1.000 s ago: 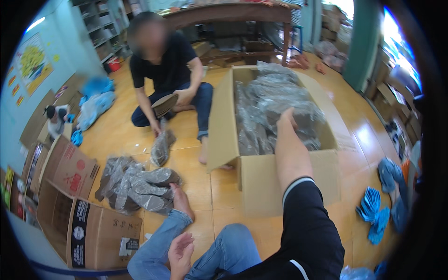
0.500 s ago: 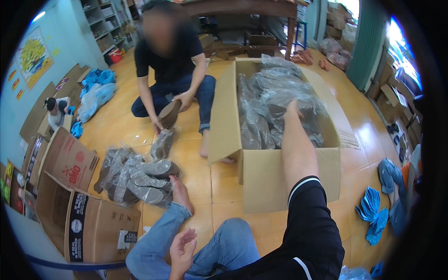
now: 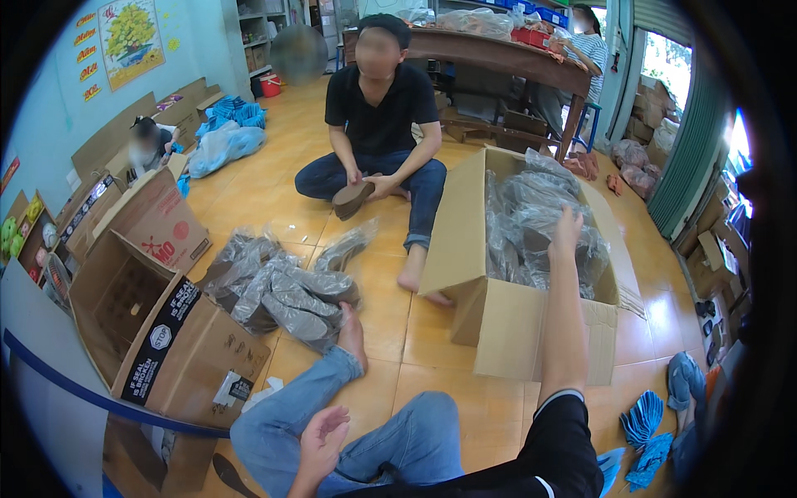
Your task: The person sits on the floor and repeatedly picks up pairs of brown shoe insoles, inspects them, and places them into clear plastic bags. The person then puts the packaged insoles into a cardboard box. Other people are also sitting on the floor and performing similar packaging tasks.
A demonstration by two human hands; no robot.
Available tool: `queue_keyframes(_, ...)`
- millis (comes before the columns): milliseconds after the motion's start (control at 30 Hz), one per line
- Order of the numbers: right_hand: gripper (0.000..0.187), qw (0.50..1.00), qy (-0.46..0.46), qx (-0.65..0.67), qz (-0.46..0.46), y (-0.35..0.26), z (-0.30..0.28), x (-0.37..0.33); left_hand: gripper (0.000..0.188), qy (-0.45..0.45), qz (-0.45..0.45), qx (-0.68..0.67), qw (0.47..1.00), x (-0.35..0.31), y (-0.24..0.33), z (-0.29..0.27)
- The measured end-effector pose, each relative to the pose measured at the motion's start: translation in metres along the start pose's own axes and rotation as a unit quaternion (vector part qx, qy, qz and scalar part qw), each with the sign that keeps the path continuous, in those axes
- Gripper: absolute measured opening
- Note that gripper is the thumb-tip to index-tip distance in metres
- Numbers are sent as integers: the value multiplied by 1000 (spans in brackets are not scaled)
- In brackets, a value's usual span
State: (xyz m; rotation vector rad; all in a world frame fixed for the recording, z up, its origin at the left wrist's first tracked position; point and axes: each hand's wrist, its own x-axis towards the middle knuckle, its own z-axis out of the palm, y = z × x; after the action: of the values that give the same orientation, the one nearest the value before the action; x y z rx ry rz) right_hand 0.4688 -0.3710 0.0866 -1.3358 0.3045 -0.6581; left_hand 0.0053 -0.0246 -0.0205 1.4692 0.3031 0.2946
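Has the right hand (image 3: 566, 234) in the box (image 3: 508, 336), at the bags (image 3: 531, 217) heaped inside; cannot tell if clamped on one or only resting. Holds the left hand (image 3: 322, 441) empty above the jeans (image 3: 415, 427), thumb and fingers apart. Seems busy seizing or settling bags; next, likely calls for a sure pinch on slippery plastic

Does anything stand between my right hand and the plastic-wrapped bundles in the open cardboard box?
Nothing visible does. The right hand is at the plastic-wrapped bundles, though contact is unclear; the cardboard box is open on top, and its near flap hangs outward below the forearm.
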Motion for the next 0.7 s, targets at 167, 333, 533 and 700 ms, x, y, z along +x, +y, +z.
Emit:
queue_keyframes(167,55,937,-303,165,57,-39,-46,-172,35,-40,-4,-12,999,1,-4,-7)
queue_keyframes(333,60,811,-421,194,358,24,-89,-314,36,-59,-8,-37,998,-4,-10,-27)
queue_keyframes(533,69,578,-537,39,613,101,-187,-400,36,-41,-21,-70,997,-12,-18,-69)
queue_keyframes(700,69,593,-456,163,643,164,-234,-360,33,-12,-13,-87,996,-6,-16,-80)
